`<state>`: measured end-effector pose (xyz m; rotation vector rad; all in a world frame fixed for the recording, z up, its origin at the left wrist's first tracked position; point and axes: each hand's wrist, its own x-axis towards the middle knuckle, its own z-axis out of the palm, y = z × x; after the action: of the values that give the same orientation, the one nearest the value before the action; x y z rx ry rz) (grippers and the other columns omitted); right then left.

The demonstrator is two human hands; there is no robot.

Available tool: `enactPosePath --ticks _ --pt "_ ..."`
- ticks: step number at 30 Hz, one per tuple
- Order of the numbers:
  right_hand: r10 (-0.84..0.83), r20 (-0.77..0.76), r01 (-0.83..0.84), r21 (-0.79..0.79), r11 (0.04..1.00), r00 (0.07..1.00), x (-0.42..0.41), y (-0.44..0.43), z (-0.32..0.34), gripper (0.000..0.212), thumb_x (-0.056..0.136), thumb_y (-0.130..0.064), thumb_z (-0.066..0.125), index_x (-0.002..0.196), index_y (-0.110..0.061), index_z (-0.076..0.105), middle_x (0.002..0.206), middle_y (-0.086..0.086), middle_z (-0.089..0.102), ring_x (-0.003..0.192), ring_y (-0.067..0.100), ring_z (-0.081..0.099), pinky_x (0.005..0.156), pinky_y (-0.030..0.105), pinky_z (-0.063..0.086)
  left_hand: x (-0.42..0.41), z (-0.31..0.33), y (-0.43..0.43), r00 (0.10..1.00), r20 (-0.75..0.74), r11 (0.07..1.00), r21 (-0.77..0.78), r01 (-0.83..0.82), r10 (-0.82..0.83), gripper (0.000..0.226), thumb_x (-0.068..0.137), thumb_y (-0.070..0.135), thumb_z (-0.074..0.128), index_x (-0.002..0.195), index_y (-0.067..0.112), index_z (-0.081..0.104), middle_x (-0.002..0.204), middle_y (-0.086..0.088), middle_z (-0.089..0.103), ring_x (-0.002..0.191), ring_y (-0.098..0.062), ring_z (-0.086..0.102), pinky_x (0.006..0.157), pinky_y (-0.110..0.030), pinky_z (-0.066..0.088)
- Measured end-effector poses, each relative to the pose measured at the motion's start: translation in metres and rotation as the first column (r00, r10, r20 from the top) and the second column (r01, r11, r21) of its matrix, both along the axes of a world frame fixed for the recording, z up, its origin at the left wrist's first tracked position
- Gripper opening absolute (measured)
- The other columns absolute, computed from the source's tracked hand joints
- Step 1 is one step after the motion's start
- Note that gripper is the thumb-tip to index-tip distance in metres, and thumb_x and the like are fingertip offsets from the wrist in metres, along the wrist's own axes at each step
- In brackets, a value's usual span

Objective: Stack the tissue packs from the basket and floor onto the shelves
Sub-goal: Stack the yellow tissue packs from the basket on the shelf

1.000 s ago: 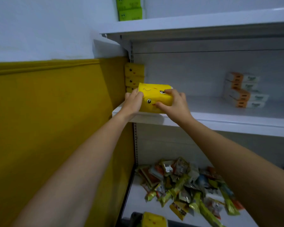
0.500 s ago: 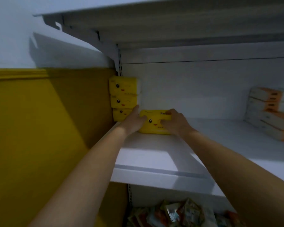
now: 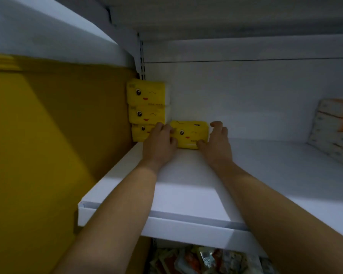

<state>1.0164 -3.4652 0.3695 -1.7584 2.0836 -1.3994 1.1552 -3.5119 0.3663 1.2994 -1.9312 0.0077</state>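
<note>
down at the near edge, under the board, a heap of snack packets (image 3: 202,262) lies on the lower level, too blurred to read. above it runs the front lip of the white shelf (image 3: 186,228), and two bare forearms reach across it toward the far left corner. the left hand (image 3: 159,144) has its fingers curled over the left end of a yellow tissue pack (image 3: 189,134), thumb against the front face, a firm hold. the right hand (image 3: 216,143) sits at the pack's right end, thumb pressed at the lower front corner and fingers curved round the end, forefinger lifted a little; whether those fingertips touch the wrapper i cannot tell. the pack lies flat on the shelf, far back, its winking face turned toward the room. just left of it a stack of three yellow packs (image 3: 146,110) stands in the corner beside the yellow wall (image 3: 48,135); the left hand covers part of the bottom one. well apart at the far right sit orange-and-white packs (image 3: 335,131), smeared by blur. behind everything is the white back panel (image 3: 246,95), with the upper shelf (image 3: 226,14) overhead.
</note>
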Motion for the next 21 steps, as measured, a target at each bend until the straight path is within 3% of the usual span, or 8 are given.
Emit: enactPosePath --ticks 2,4,8,10,13,17,21 --pt "0.019 -0.036 -0.020 -0.005 1.000 0.999 0.002 0.000 -0.001 0.048 0.084 -0.011 0.056 0.127 -0.005 0.035 0.126 0.016 0.039 0.104 0.037 0.051 0.074 0.035 0.040 0.000 -0.001 -0.001 0.998 0.060 1.000 0.020 -0.013 0.012 0.035 0.090 0.016 0.049 0.123 0.006 0.054 0.130 -0.013 0.045 0.120 -0.028 0.044 0.092 -0.038 0.041" --pt "0.053 -0.057 -0.051 0.028 0.998 0.997 0.001 -0.004 -0.002 0.050 0.085 -0.013 0.056 0.129 -0.004 0.035 0.128 0.016 0.040 0.109 0.036 0.050 0.082 0.038 0.042 -0.001 -0.001 -0.003 0.994 0.109 0.999 0.041 -0.036 0.031 0.036 0.091 0.017 0.046 0.125 0.005 0.052 0.132 -0.013 0.045 0.124 -0.027 0.041 0.093 -0.037 0.039" --pt "0.089 -0.102 -0.076 0.125 0.989 0.991 0.002 -0.003 -0.003 0.067 0.088 -0.019 0.054 0.144 -0.007 0.020 0.139 0.016 0.033 0.123 0.035 0.042 0.095 0.040 0.039 -0.001 -0.001 -0.002 0.987 0.148 0.995 0.064 -0.074 0.064 0.030 0.093 0.019 0.043 0.113 0.002 0.057 0.126 -0.016 0.050 0.119 -0.030 0.044 0.088 -0.037 0.040" --pt "0.049 -0.195 -0.026 0.122 0.992 0.980 0.005 0.005 0.000 0.069 0.089 -0.023 0.051 0.147 -0.011 0.016 0.147 0.015 0.023 0.125 0.036 0.040 0.098 0.040 0.037 0.001 0.000 0.003 0.989 0.132 0.996 0.044 -0.077 0.070 0.028 0.092 0.018 0.042 0.111 0.002 0.056 0.125 -0.016 0.052 0.117 -0.030 0.046 0.086 -0.037 0.041" --pt "0.064 -0.361 -0.030 0.099 0.995 0.930 0.009 0.024 0.008 0.061 0.091 -0.028 0.048 0.145 -0.015 0.024 0.152 0.012 0.020 0.131 0.032 0.034 0.104 0.037 0.030 0.005 0.008 0.017 0.990 0.143 0.999 0.054 -0.006 -0.002 0.037 0.095 0.017 0.040 0.129 0.006 0.049 0.136 -0.013 0.046 0.124 -0.028 0.042 0.095 -0.035 0.039" --pt "0.215 -0.451 -0.132 0.209 0.969 0.866 0.015 0.066 0.018 0.054 0.095 -0.031 0.045 0.144 -0.020 0.029 0.155 0.006 0.019 0.137 0.027 0.027 0.111 0.032 0.022 0.015 0.024 0.052 0.956 0.282 0.979 0.201 0.026 -0.084 0.047 0.099 0.023 0.033 0.145 0.014 0.031 0.149 -0.010 0.035 0.134 -0.027 0.035 0.107 -0.035 0.033" --pt "0.239 -0.452 -0.160 0.206 0.965 0.859 0.025 0.133 0.019 0.051 0.095 -0.032 0.044 0.143 -0.020 0.032 0.154 0.006 0.023 0.136 0.027 0.030 0.109 0.034 0.024 0.029 0.029 0.112 0.959 0.263 0.971 0.235 0.041 -0.105 0.043 0.098 0.023 0.032 0.139 0.011 0.040 0.137 -0.018 0.048 0.122 -0.034 0.046 0.097 -0.039 0.041"
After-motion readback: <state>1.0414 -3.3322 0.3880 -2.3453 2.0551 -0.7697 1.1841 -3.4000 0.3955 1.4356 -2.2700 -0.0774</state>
